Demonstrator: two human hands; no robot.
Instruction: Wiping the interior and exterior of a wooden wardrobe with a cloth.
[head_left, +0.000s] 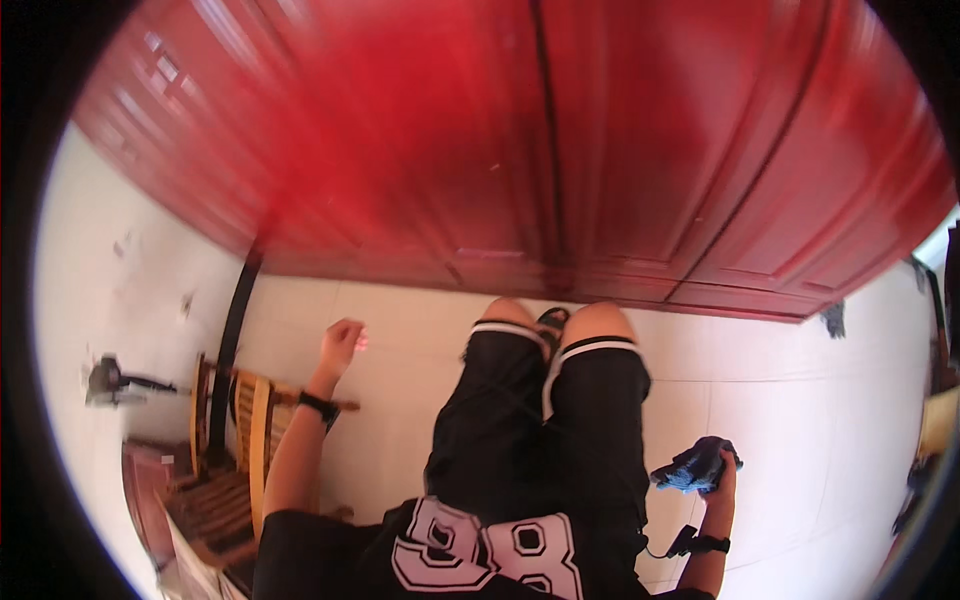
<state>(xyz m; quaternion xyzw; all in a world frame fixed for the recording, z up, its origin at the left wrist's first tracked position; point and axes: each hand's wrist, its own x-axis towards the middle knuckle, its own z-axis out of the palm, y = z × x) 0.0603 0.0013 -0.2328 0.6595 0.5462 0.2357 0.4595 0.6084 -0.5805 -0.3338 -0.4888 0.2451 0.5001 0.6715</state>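
My right hand (724, 478) grips a crumpled dark blue cloth (694, 466), held out low over the floor beside my right thigh. Most of the cloth hangs to the left of the fingers. On the other side, my left hand (343, 343) is raised in a loose fist, and I see nothing in it. Both wrists wear black bands. Straight ahead stands a wide glossy red panelled cabinet (480, 187) with dark gaps between its doors. Neither hand touches it.
A wooden slatted chair (255, 420) stands close to my left arm. Beyond it, a dark fan-like object (112, 381) is by the white wall. Pale tiles (780, 435) cover the floor. A small dark item (832, 319) lies near the cabinet's right corner.
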